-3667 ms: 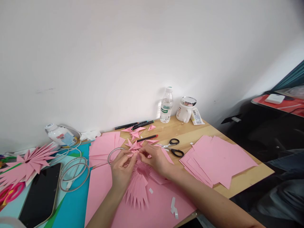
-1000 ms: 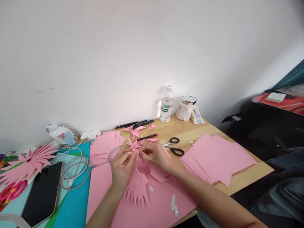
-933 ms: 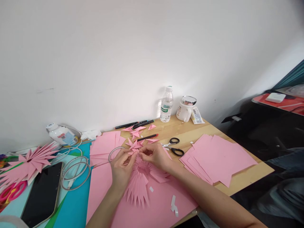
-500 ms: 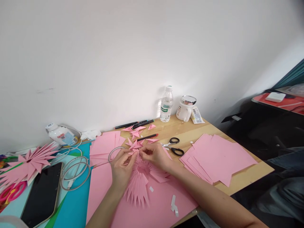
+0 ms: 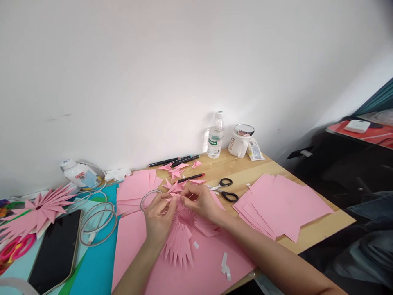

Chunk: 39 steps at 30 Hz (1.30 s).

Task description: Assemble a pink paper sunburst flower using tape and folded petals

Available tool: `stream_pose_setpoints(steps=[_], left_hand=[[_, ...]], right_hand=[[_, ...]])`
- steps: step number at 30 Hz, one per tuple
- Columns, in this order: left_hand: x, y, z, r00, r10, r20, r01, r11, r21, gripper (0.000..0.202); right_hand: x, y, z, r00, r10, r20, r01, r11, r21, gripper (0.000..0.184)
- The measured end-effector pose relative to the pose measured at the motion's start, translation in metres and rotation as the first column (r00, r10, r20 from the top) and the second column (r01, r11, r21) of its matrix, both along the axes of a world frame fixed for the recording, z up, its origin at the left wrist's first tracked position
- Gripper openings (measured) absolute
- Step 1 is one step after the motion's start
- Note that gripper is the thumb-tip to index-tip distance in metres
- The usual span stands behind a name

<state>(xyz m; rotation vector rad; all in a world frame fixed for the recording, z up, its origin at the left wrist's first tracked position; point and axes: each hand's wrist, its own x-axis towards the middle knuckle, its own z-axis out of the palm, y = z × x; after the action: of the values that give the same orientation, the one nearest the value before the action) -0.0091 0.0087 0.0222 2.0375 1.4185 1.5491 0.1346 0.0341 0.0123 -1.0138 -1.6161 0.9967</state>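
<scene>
A pleated pink paper fan with pointed tips (image 5: 178, 245) lies on a large pink sheet (image 5: 172, 282) in front of me. My left hand (image 5: 159, 217) is closed at the fan's far edge, with thumb and fingertips pinching pink paper. Close beside it, my right hand (image 5: 201, 203) is pinched too, its fingertips almost touching the left ones. The right hand's fingertips hide whatever small piece may be between them. Small folded pink pieces (image 5: 175, 186) lie just beyond both hands, along with a black marker with a red end (image 5: 190, 178).
Black-handled scissors (image 5: 229, 196) and a stack of cut pink paper (image 5: 288, 200) are to the right. A water bottle (image 5: 215, 137) and a white mug (image 5: 238, 143) stand by the wall. On the left are a phone (image 5: 57, 250), a coiled cable (image 5: 98, 223), and another pink paper fan (image 5: 46, 205).
Both hands keep nearly the same pinched pose at the fan's far edge. The whole view has shifted very slightly.
</scene>
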Motion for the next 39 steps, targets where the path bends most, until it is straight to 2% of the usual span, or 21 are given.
stream_pose_setpoints(steps=[5, 14, 22, 39], left_hand=[[-0.0006, -0.0004, -0.0014, 1.0, 0.023, 0.002, -0.022, 1.0, -0.006, 0.027], [-0.0001, -0.0013, 0.0031, 0.999, 0.044, -0.007, -0.044, 0.999, 0.006, 0.027], [-0.0003, 0.0003, -0.0004, 0.999, 0.02, -0.029, -0.018, 0.998, 0.058, 0.024], [0.0015, 0.0001, 0.0012, 0.999, 0.037, -0.034, -0.033, 0.993, 0.116, 0.021]], right_hand=[[0.0016, 0.0017, 0.0001, 0.996, 0.065, -0.055, -0.068, 0.995, -0.069, 0.01], [0.0032, 0.0019, 0.0032, 0.99, 0.121, -0.068, -0.125, 0.99, -0.06, 0.014], [0.0032, 0.0013, 0.0013, 0.994, 0.085, -0.064, -0.09, 0.994, -0.069, 0.009], [0.0024, 0.0017, -0.0006, 0.998, 0.058, -0.028, -0.059, 0.997, -0.041, 0.013]])
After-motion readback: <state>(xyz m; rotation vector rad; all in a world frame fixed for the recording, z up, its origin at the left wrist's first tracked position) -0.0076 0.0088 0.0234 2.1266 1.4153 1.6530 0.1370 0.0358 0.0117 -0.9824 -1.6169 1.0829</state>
